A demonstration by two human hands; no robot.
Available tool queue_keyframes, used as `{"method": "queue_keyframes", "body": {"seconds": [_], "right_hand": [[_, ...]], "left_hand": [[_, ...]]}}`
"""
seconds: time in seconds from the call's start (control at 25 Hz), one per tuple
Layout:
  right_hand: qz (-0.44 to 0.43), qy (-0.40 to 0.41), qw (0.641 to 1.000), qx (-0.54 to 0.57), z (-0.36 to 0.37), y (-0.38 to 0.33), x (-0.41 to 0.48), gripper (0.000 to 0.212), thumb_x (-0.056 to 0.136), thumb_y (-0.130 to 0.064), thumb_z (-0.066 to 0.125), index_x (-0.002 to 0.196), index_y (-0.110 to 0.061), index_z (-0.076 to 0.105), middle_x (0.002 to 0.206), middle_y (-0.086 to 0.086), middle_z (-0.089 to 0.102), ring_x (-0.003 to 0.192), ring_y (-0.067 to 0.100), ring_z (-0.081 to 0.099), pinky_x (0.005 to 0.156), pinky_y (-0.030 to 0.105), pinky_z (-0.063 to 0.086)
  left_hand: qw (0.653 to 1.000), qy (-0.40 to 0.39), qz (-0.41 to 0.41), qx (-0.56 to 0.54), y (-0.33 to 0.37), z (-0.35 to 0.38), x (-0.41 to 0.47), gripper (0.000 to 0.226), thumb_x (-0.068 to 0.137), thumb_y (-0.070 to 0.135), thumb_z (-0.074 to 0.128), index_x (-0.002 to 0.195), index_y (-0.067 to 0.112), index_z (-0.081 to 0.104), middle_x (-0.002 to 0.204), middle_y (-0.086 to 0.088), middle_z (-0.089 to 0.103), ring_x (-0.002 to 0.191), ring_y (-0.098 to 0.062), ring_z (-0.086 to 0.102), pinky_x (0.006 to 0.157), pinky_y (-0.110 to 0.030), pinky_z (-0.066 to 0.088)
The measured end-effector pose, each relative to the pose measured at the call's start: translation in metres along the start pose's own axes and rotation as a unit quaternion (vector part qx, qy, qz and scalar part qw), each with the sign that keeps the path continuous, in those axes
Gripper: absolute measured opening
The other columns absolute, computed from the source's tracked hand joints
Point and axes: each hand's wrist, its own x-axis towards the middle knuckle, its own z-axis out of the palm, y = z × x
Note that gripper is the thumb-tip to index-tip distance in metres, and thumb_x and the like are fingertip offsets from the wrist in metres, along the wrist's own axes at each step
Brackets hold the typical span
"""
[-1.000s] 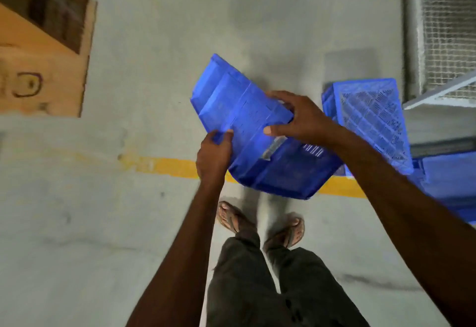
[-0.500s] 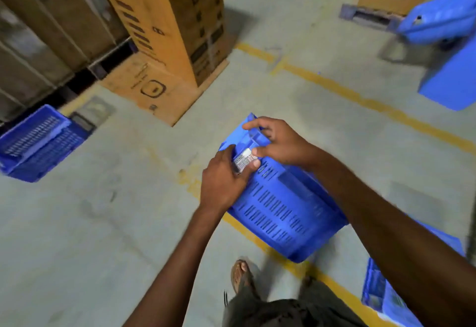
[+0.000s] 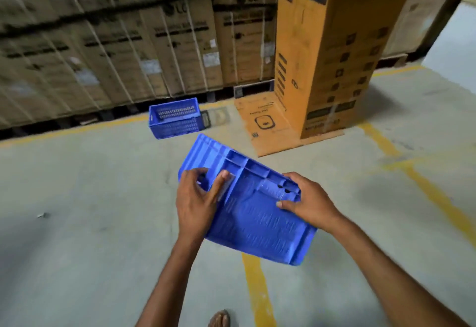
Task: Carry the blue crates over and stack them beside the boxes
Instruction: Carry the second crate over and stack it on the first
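Observation:
I hold a blue plastic crate in front of me, tilted, with its slotted side facing up. My left hand grips its left rim and my right hand grips its right rim. A second blue crate stands upright on the floor ahead, close to the row of strapped cardboard boxes that fills the back.
A tall open orange carton stands ahead on the right with a flattened flap lying on the floor. Yellow lines cross the grey concrete floor. One sandalled foot shows at the bottom edge.
The view has swung round toward the stacked boxes, which are now straight ahead and closer. The held crate has turned in my hands, and the floor crate now sits at the centre instead of the left.

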Motion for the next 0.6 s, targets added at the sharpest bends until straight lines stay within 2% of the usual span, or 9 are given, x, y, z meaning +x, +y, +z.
{"method": "queue_keyframes", "body": {"seconds": [0.08,0.16,0.24,0.32,0.36,0.4,0.44,0.52,0.6], "right_hand": [[-0.024,0.005,1.000,-0.006,-0.007,-0.011,0.002,0.046,0.071,-0.028,0.089,0.104,-0.039,0.059,0.094,-0.016,0.070,0.089,0.009,0.067,0.087,0.039,0.055],[-0.065,0.002,0.997,-0.044,-0.005,-0.032,0.005,0.047,0.071,-0.033,0.087,0.110,-0.038,0.061,0.096,-0.016,0.066,0.093,0.017,0.060,0.090,0.037,0.049],[-0.121,-0.007,0.986,-0.119,0.008,-0.054,0.001,0.052,0.073,-0.031,0.086,0.119,-0.030,0.064,0.105,-0.011,0.063,0.102,0.020,0.055,0.094,0.034,0.038],[-0.193,-0.035,0.960,-0.200,0.031,-0.069,-0.011,0.052,0.072,-0.031,0.084,0.120,-0.026,0.064,0.112,-0.007,0.067,0.110,0.019,0.057,0.092,0.032,0.033],[-0.220,-0.051,0.947,-0.229,0.041,-0.073,-0.016,0.050,0.071,-0.031,0.083,0.118,-0.027,0.065,0.112,-0.007,0.068,0.110,0.018,0.058,0.090,0.032,0.032],[-0.236,-0.068,0.936,-0.253,0.049,-0.075,-0.019,0.048,0.071,-0.031,0.082,0.116,-0.027,0.065,0.110,-0.008,0.069,0.108,0.017,0.058,0.089,0.032,0.032],[-0.249,-0.087,0.924,-0.276,0.056,-0.079,-0.022,0.047,0.071,-0.030,0.081,0.115,-0.027,0.065,0.109,-0.007,0.070,0.107,0.017,0.058,0.089,0.032,0.032],[-0.258,-0.108,0.908,-0.311,0.066,-0.087,-0.024,0.048,0.071,-0.030,0.080,0.116,-0.027,0.065,0.107,-0.006,0.069,0.107,0.017,0.058,0.090,0.033,0.035],[-0.261,-0.115,0.901,-0.326,0.071,-0.096,-0.025,0.055,0.070,-0.034,0.082,0.122,-0.028,0.064,0.110,-0.005,0.067,0.110,0.018,0.058,0.093,0.033,0.035]], "left_hand": [[0.998,0.042,-0.043,-0.028,0.004,-0.022,-0.017,0.061,0.075,0.080,0.061,0.107,0.029,0.059,0.102,0.017,0.060,0.092,-0.008,0.061,0.085,-0.036,0.052],[0.997,0.055,-0.043,-0.033,0.008,-0.042,-0.032,0.066,0.077,0.074,0.067,0.124,0.032,0.051,0.119,0.011,0.057,0.106,-0.014,0.061,0.090,-0.036,0.052],[0.996,0.058,0.034,0.061,0.006,-0.064,-0.042,0.084,0.075,0.063,0.077,0.143,0.032,0.039,0.142,0.008,0.045,0.128,-0.015,0.048,0.103,-0.034,0.041],[0.957,0.006,0.154,0.246,0.001,-0.085,-0.049,0.089,0.069,0.076,0.070,0.144,0.036,0.044,0.152,0.009,0.039,0.142,-0.016,0.034,0.111,-0.039,0.028],[0.926,-0.052,0.189,0.324,-0.003,-0.091,-0.052,0.084,0.067,0.083,0.064,0.138,0.039,0.052,0.149,0.010,0.046,0.143,-0.018,0.035,0.112,-0.043,0.026],[0.901,-0.123,0.189,0.371,-0.007,-0.095,-0.057,0.077,0.067,0.085,0.061,0.128,0.039,0.058,0.139,0.011,0.056,0.139,-0.019,0.044,0.110,-0.043,0.027],[0.889,-0.186,0.156,0.388,-0.011,-0.097,-0.066,0.069,0.070,0.083,0.061,0.119,0.035,0.062,0.124,0.011,0.065,0.128,-0.019,0.054,0.104,-0.039,0.033],[0.894,-0.242,0.077,0.368,-0.023,-0.101,-0.083,0.059,0.079,0.078,0.061,0.111,0.028,0.060,0.105,0.003,0.070,0.107,-0.024,0.064,0.081,-0.032,0.043],[0.910,-0.216,0.051,0.351,-0.032,-0.106,-0.089,0.056,0.083,0.074,0.060,0.117,0.029,0.059,0.106,0.000,0.071,0.103,-0.028,0.065,0.073,-0.035,0.047]]}}
